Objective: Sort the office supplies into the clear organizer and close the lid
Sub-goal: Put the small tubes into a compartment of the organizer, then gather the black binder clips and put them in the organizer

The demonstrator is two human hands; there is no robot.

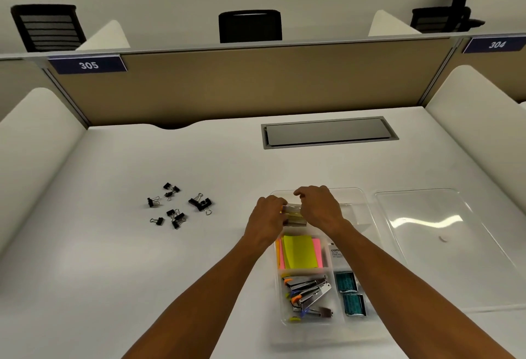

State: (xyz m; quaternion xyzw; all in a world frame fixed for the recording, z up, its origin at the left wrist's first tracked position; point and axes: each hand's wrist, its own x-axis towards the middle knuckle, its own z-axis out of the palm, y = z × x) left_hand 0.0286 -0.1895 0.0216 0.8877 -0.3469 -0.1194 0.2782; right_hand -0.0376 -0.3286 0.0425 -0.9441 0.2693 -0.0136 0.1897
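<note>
The clear organizer (367,208) lies open on the white desk in front of me. Over its far left compartment my left hand (266,217) and my right hand (320,208) together grip small clear boxes (293,215) with yellowish contents. Below them sit yellow and pink sticky notes (300,252), several staple removers and staplers (308,294), and teal staple boxes (350,291). The clear lid (435,233) lies flat to the right of the organizer. Several black binder clips (178,206) are scattered on the desk to the left.
A grey cable hatch (328,132) is set into the desk behind the organizer. A tan partition (250,85) closes the back, white side dividers (34,142) flank the desk. Black chairs (250,26) stand beyond the partition.
</note>
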